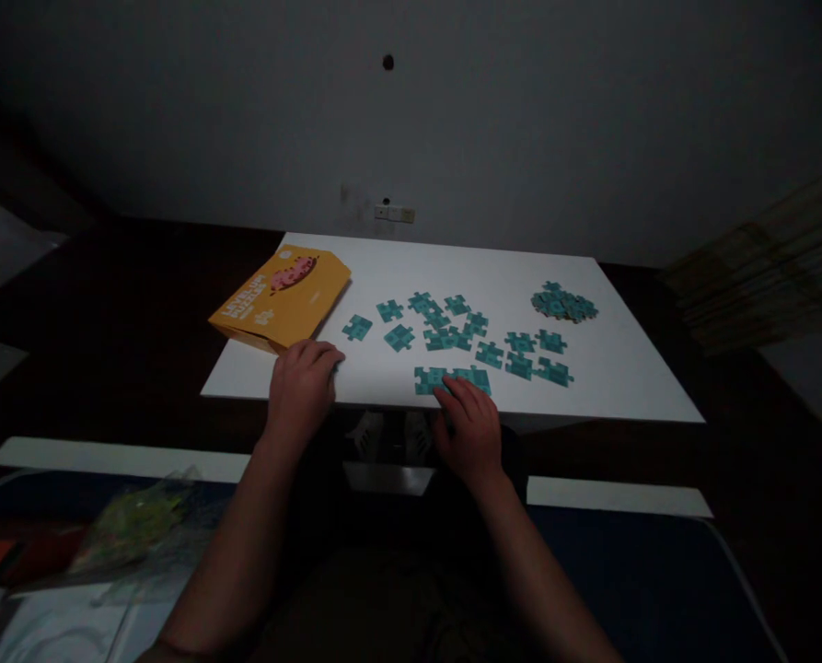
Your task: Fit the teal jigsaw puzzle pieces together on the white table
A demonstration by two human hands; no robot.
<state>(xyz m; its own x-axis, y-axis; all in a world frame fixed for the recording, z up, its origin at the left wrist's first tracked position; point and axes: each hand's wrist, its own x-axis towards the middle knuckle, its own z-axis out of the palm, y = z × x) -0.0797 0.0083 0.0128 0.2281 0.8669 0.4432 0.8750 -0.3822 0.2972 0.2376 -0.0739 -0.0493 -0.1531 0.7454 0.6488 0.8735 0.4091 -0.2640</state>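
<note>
A small white table (618, 368) carries scattered teal jigsaw pieces (466, 331). My right hand (471, 428) rests at the near edge with its fingertips on a joined strip of teal pieces (430, 378). My left hand (301, 387) lies curled on the near edge, just below an orange puzzle box (279, 296). A teal sliver shows at its fingertips, but I cannot tell whether it holds a piece. A heap of teal pieces (563, 303) sits at the table's far right.
The room is dim, with a pale wall behind the table and dark floor around it. A clear plastic bag (138, 525) lies at my lower left. A white ledge (618, 497) runs between me and the table. Stacked straw-coloured material (769, 267) is at the right.
</note>
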